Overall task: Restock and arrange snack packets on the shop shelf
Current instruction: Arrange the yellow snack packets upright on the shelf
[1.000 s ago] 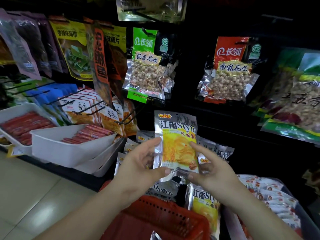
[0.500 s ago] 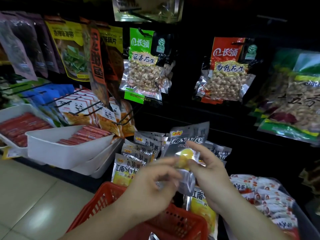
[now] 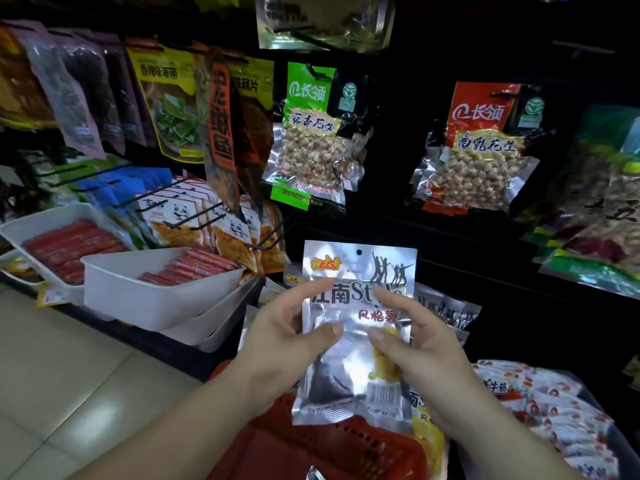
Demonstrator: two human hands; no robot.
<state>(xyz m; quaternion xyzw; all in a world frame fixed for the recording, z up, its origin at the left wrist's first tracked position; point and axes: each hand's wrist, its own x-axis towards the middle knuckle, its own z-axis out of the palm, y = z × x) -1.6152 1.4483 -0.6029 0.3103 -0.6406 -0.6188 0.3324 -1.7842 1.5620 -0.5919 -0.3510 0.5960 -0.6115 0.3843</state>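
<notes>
Packet [image 3: 353, 372], a silver one, is up in the air above the far rim of the basket [image 3: 311, 452], face toward the person and nearly upright. Both hands have it. The left hand [image 3: 284, 341] pinches its left edge and the right hand [image 3: 426, 348] its right edge. The thumbs press on the front, close together near the middle, and the forefingers lie higher on the print. The fingers [image 3: 388, 299] are drawn in on the foil rather than spread; what the others do behind it I cannot tell.

From where I stand this looks like the straightening before it goes on display. More packets of the same kind [image 3: 446, 310] stand just beyond the basket, so it likely belongs there. The hole [image 3: 359, 252] at its top is free of both hands, which helps if it is meant for a peg [image 3: 263, 244] like the one jutting out beyond the basket to the left.

I would smooth the creased lower half, face the print outward and move the grip toward the lower corners so the top edge leads. The foil looks slippery and the yellow contents sit lumped to one side, so it may twist. Both hands should hold it until it is seated, then square it with its neighbours.
</notes>
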